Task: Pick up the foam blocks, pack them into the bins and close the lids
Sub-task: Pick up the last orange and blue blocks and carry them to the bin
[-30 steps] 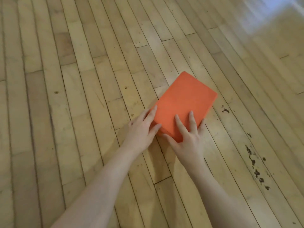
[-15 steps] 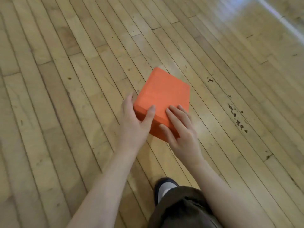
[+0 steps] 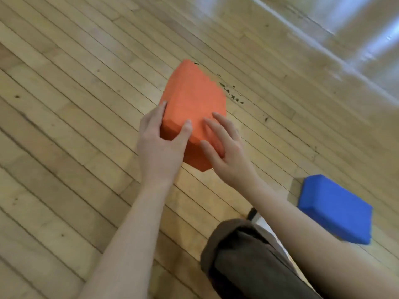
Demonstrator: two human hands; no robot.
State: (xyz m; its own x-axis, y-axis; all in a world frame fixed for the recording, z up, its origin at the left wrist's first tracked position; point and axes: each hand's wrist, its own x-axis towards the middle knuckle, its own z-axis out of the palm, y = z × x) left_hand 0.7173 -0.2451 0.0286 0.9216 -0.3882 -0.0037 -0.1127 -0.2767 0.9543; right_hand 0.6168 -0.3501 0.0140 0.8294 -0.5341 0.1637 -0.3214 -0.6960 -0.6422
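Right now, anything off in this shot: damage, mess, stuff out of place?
Mostly fine. Dark scuff marks mar the wood floor just past the orange block, which both hands hold: left hand, right hand. A blue block lies loose on the floor at right, not yet packed. No bins in view.

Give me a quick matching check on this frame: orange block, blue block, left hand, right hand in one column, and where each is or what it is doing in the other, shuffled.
Things:
1. orange block
2. blue block
3. left hand
4. right hand

States:
A. lies flat on the wooden floor, untouched
B. thumb on top of a block, fingers round its left side
C. held up between two hands
D. fingers spread over a block's top near its right edge

Pairs: 1-C, 2-A, 3-B, 4-D
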